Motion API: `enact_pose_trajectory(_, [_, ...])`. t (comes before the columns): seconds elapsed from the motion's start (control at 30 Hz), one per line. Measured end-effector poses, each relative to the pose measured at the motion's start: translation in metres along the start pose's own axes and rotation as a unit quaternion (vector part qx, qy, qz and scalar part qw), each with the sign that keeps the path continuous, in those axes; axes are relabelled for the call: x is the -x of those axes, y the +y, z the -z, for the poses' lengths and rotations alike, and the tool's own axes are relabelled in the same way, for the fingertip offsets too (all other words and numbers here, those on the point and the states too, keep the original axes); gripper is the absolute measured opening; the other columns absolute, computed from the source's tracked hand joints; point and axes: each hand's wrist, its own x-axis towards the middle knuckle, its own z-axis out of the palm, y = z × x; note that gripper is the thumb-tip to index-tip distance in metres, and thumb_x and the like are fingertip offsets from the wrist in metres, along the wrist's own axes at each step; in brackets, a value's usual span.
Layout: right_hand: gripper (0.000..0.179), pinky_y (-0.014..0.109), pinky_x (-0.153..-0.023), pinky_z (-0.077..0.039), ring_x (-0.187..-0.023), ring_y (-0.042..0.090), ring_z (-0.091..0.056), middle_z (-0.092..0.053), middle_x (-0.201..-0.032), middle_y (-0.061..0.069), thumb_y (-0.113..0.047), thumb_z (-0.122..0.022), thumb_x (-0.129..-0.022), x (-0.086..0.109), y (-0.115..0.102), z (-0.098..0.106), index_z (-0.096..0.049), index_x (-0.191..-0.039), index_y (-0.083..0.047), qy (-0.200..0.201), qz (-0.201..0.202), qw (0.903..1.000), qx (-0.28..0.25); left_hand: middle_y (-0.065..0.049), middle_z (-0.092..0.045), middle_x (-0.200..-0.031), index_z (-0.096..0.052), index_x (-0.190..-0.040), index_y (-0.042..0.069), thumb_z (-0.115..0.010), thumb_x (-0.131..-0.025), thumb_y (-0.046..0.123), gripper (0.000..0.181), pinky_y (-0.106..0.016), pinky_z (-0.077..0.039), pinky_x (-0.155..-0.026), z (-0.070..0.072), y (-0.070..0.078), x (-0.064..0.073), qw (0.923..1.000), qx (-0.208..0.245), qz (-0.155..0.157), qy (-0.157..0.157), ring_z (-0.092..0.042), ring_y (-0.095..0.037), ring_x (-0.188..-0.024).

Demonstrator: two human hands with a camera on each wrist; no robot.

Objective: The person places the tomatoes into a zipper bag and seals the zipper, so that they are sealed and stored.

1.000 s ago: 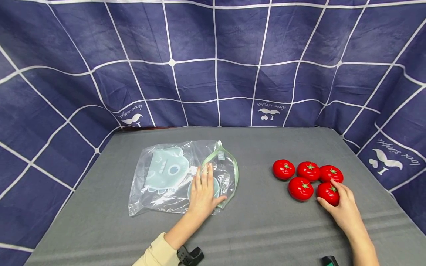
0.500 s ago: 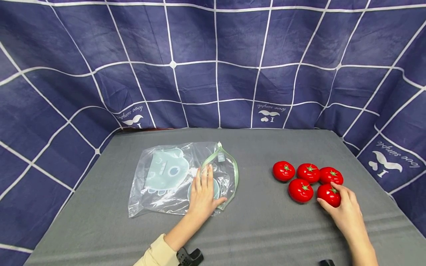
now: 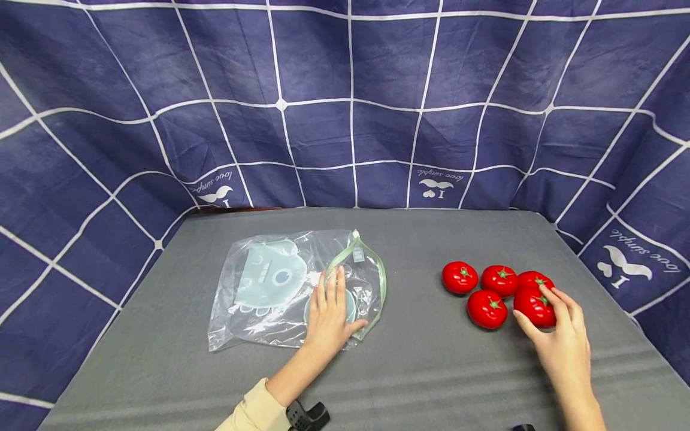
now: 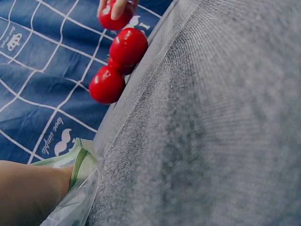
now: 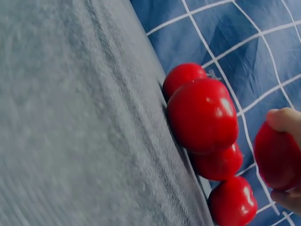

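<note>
In the head view my left hand (image 3: 326,320) lies flat with straight fingers on a clear plastic zip bag (image 3: 223,326) printed with a pale green animal. The bag's green-edged mouth (image 3: 383,281) gapes to the right. My right hand (image 3: 563,344) pinches a red tomato (image 3: 533,311) between thumb and fingers. The right wrist view has this held tomato (image 5: 277,157) raised off the table, apart from the others. Several more tomatoes (image 3: 487,309) sit in a cluster just left of and behind it, one (image 3: 533,279) partly hidden by the held one.
A grey cloth-covered table (image 3: 420,371) bears everything. Blue curtain (image 3: 388,72) with white grid lines encloses its back and sides. A black wrist strap (image 3: 307,415) is on the left wrist, and a dark object (image 3: 523,427) shows at the bottom edge.
My right hand has lifted the gripped tomato slightly off the table, so it overlaps the one behind. My left hand and the bag have stayed in place.
</note>
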Motion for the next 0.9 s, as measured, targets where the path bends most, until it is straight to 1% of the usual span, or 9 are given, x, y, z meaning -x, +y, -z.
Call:
enact_pose_trajectory(0.13, [0.065, 0.055, -0.098, -0.033, -0.122, 0.035, -0.042, -0.044, -0.134, 0.011, -0.008, -0.074, -0.069, 0.003, -0.008, -0.001, -0.051, -0.129, -0.019, 0.024, 0.017, 0.9994, -0.018, -0.015, -0.027, -0.145, -0.013, -0.144, 0.001, -0.069, -0.059, 0.062, 0.119, -0.047, -0.031, -0.106, 0.0, -0.001, 0.0, 1.0, -0.003, -0.004, 0.005, -0.026, -0.036, -0.133])
enact_pose_trajectory(0.2, [0.066, 0.038, -0.105, -0.035, -0.125, 0.027, -0.041, -0.043, -0.134, 0.011, -0.006, -0.075, -0.069, 0.005, -0.012, -0.002, -0.051, -0.129, -0.02, 0.031, 0.028, 0.9987, -0.03, -0.015, -0.027, -0.145, -0.012, -0.144, 0.002, -0.07, -0.059, 0.062, 0.119, -0.047, -0.03, -0.106, 0.0, -0.001, 0.0, 1.0, -0.002, -0.005, 0.007, -0.026, -0.036, -0.133])
enact_pose_trajectory(0.23, [0.067, 0.027, -0.105, -0.035, -0.126, 0.02, -0.041, -0.044, -0.134, 0.011, -0.005, -0.075, -0.068, 0.005, -0.015, -0.003, -0.052, -0.129, -0.02, 0.033, 0.035, 0.9982, -0.037, -0.015, -0.027, -0.145, -0.012, -0.144, 0.002, -0.07, -0.059, 0.062, 0.119, -0.048, -0.03, -0.106, 0.0, -0.001, 0.0, 1.0, -0.003, -0.004, 0.007, -0.026, -0.035, -0.133])
enact_pose_trajectory(0.3, [0.067, 0.007, -0.099, -0.03, -0.126, 0.006, -0.039, -0.045, -0.133, 0.009, -0.003, -0.076, -0.067, 0.007, -0.021, -0.005, -0.053, -0.128, -0.02, 0.032, 0.048, 0.9969, -0.053, -0.015, -0.027, -0.145, -0.012, -0.144, 0.002, -0.07, -0.058, 0.062, 0.119, -0.048, -0.03, -0.106, 0.0, -0.001, 0.001, 1.0, -0.003, -0.001, 0.004, -0.026, -0.035, -0.133])
enact_pose_trajectory(0.37, [0.068, -0.004, -0.088, -0.025, -0.121, -0.007, -0.035, -0.046, -0.131, 0.005, -0.001, -0.076, -0.066, 0.009, -0.027, -0.007, -0.054, -0.127, -0.019, 0.027, 0.058, 0.9956, -0.069, -0.015, -0.026, -0.146, -0.011, -0.144, 0.003, -0.07, -0.058, 0.062, 0.12, -0.049, -0.029, -0.106, 0.0, -0.001, 0.001, 1.0, -0.002, 0.002, 0.001, -0.026, -0.035, -0.134])
enact_pose_trajectory(0.43, [0.068, -0.006, -0.085, -0.026, -0.117, -0.013, -0.033, -0.046, -0.13, 0.001, 0.001, -0.076, -0.064, 0.011, -0.033, -0.009, -0.055, -0.126, -0.018, 0.017, 0.068, 0.9939, -0.085, -0.014, -0.026, -0.146, -0.011, -0.144, 0.003, -0.07, -0.059, 0.062, 0.119, -0.049, -0.028, -0.107, 0.0, -0.001, 0.001, 1.0, 0.0, 0.003, -0.003, -0.025, -0.035, -0.134])
enact_pose_trajectory(0.5, [0.068, -0.006, -0.086, -0.027, -0.116, -0.014, -0.033, -0.047, -0.129, 0.001, 0.003, -0.076, -0.062, 0.013, -0.038, -0.012, -0.056, -0.124, -0.016, 0.005, 0.08, 0.9918, -0.099, -0.014, -0.025, -0.146, -0.01, -0.144, 0.003, -0.069, -0.059, 0.062, 0.119, -0.049, -0.028, -0.107, 0.0, -0.001, 0.0, 1.0, 0.003, 0.003, -0.005, -0.024, -0.035, -0.134])
enact_pose_trajectory(0.7, [0.069, 0.0, -0.096, -0.023, -0.122, -0.011, -0.033, -0.048, -0.127, 0.015, 0.005, -0.078, -0.058, 0.016, -0.052, -0.019, -0.057, -0.122, -0.01, -0.032, 0.134, 0.9832, -0.12, -0.014, -0.025, -0.147, -0.009, -0.144, 0.003, -0.07, -0.059, 0.061, 0.119, -0.049, -0.027, -0.108, -0.001, -0.001, 0.0, 0.9999, 0.007, 0.007, -0.008, -0.024, -0.035, -0.135])
enact_pose_trajectory(0.9, [0.07, -0.002, -0.094, -0.022, -0.122, -0.012, -0.03, -0.047, -0.129, 0.011, 0.001, -0.08, -0.059, 0.016, -0.064, -0.024, -0.056, -0.124, -0.014, -0.07, 0.15, 0.979, -0.119, -0.015, -0.025, -0.147, -0.01, -0.144, 0.003, -0.07, -0.06, 0.061, 0.119, -0.049, -0.027, -0.107, -0.001, 0.0, 0.001, 1.0, 0.006, 0.005, -0.006, -0.024, -0.035, -0.134])
